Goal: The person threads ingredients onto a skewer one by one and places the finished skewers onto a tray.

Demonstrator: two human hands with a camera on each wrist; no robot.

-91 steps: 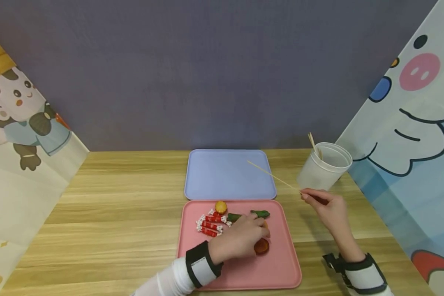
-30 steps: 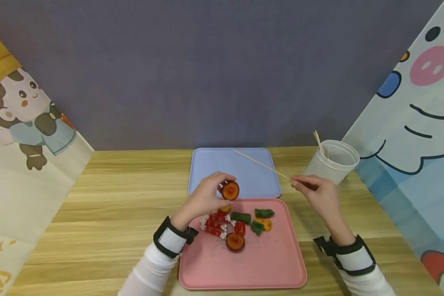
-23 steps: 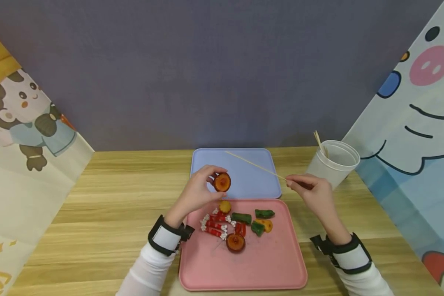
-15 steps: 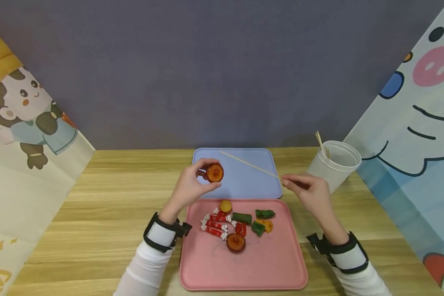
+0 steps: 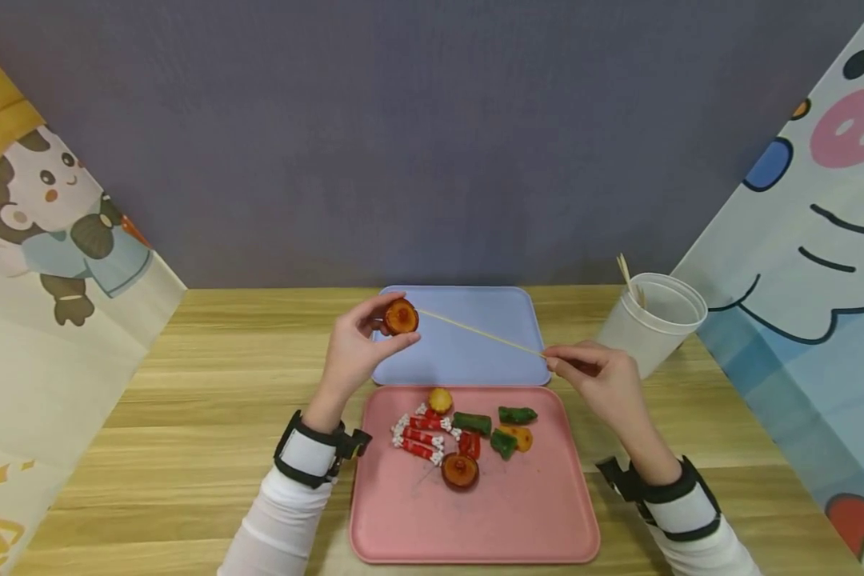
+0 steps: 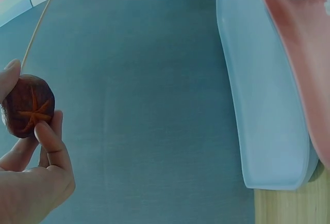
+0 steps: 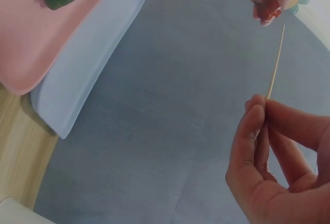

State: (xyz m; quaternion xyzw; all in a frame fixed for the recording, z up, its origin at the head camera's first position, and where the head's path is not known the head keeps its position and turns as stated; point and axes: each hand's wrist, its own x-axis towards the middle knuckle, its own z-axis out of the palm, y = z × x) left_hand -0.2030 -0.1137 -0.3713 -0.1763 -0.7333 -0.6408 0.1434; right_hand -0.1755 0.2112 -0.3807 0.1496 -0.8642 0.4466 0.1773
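My left hand (image 5: 347, 352) holds a brown shiitake mushroom (image 5: 402, 317) by its rim between thumb and fingers, above the left part of the blue tray. A star-shaped cut marks its cap (image 6: 34, 112) in the left wrist view. My right hand (image 5: 605, 382) pinches a thin bamboo skewer (image 5: 481, 332) near one end, over the blue tray's right edge. The skewer slants up and left, its tip right at the mushroom's side. In the right wrist view, a small gap shows between the skewer's tip (image 7: 283, 28) and the mushroom (image 7: 267, 9).
The pink tray (image 5: 518, 520) bears another mushroom (image 5: 461, 472), several red-and-white pieces (image 5: 421, 438), green pieces (image 5: 471, 423), a red piece (image 5: 469, 446) and yellow pieces (image 5: 440, 400). Behind it lies the blue tray (image 5: 468, 298). A white bucket (image 5: 637, 340) with skewers (image 5: 623, 270) stands right.
My left hand has lifted a mushroom off the pink tray and carried it up and left. My right hand has moved slightly left, and the skewer's tip has come to the mushroom's side.
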